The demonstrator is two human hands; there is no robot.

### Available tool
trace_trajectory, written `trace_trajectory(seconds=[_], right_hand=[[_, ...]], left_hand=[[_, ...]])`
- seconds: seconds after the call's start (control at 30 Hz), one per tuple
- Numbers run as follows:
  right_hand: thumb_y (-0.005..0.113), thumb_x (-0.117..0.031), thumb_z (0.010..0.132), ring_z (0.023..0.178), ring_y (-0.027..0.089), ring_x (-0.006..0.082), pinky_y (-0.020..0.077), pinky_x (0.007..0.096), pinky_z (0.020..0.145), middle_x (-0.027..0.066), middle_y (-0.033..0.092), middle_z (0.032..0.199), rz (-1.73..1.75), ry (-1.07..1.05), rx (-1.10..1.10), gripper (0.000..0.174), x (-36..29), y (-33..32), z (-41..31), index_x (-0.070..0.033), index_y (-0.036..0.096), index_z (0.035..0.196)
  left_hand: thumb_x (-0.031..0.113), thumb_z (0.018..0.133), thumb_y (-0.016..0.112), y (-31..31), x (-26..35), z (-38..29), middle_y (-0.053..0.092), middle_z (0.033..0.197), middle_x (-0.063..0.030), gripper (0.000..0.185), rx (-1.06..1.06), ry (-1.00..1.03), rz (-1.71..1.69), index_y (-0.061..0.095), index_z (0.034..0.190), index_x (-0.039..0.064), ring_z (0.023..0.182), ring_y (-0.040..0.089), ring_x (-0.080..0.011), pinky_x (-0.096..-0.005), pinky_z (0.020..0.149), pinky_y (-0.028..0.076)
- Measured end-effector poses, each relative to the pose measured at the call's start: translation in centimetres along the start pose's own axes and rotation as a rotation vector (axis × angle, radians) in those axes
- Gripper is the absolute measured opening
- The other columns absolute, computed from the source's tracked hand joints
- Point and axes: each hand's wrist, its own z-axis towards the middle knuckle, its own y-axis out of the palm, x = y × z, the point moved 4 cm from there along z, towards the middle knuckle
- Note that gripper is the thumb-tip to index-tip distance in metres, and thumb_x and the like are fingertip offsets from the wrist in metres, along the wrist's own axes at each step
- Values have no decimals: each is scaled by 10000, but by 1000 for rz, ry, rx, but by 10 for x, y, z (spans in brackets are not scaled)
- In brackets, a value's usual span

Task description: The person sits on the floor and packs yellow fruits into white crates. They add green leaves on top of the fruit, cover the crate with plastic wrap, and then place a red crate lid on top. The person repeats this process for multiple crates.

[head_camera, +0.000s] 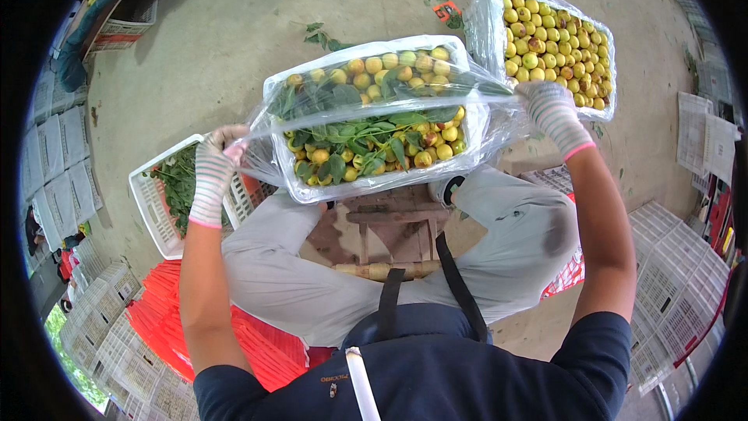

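Note:
A clear plastic film [374, 106] is stretched over a white crate [327, 192] of yellow-green jujube-like fruit [444, 152] with leafy sprigs [350, 134] on top. My left hand [221, 158], in a striped knit glove, grips the film beyond the crate's left end. At the right end, my right hand [546, 105], gloved the same way, pinches the film's other side. The film's near edge runs between both hands, above the fruit. The fingertips of each hand are partly hidden by folds of film and the glove.
A second film-lined crate of fruit [555, 47] stands at the upper right. On the left, a white crate [153, 210] holds leafy sprigs [180, 181]. Red netting [163, 310] lies beside my left leg. Stacked crates [672, 280] stand at the right; fallen leaves [318, 38] lie on the floor.

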Motion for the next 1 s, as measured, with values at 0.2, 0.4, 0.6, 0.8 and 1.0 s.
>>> trace_trajectory(seconds=[0.2, 0.4, 0.6, 0.8, 1.0], right_hand=[[568, -198, 907, 998, 677, 340, 533, 432, 853, 158, 700, 1098, 71, 44, -21, 376, 20, 45, -49, -102, 598, 1270], [599, -327, 914, 1183, 610, 333, 473, 408, 1005, 172, 642, 1278, 50, -2, -562, 452, 58, 105, -81, -23, 630, 1246], [671, -456, 859, 1276, 525, 370, 410, 398, 1076, 273, 569, 1330, 1171, 25, -187, 839, 54, 104, -54, 52, 361, 1450], [631, -301, 902, 1149, 614, 352, 460, 390, 1020, 270, 629, 1224, 626, 20, 22, 652, -38, 106, -41, 85, 434, 1390], [559, -181, 904, 953, 692, 368, 541, 454, 847, 198, 702, 1017, 566, 84, -72, 310, -213, 61, -21, -51, 595, 1183]], left_hand=[[-58, 774, 574, -4, -24, -36, 688, 892, -48, 231, -257, 1, 462, 713, 934, 33, 814, 633, -133, -265, 773, 521], [184, 849, 690, 22, -20, -53, 683, 1099, -169, 343, -932, -23, 1150, 709, 1191, 158, 1110, 618, -333, -407, 982, 484], [339, 860, 702, 108, 89, -43, 557, 1325, -171, 623, -165, 398, 482, 476, 1382, 85, 1236, 527, -336, -392, 1077, 390], [549, 770, 712, 269, 41, -57, 271, 1571, -152, 964, -370, 644, 959, 301, 1519, 104, 1463, 222, -338, -516, 1198, 142], [417, 759, 730, 264, 44, -68, 337, 1550, -142, 912, -416, 608, 1008, 324, 1511, 100, 1464, 252, -293, -443, 1206, 157]])
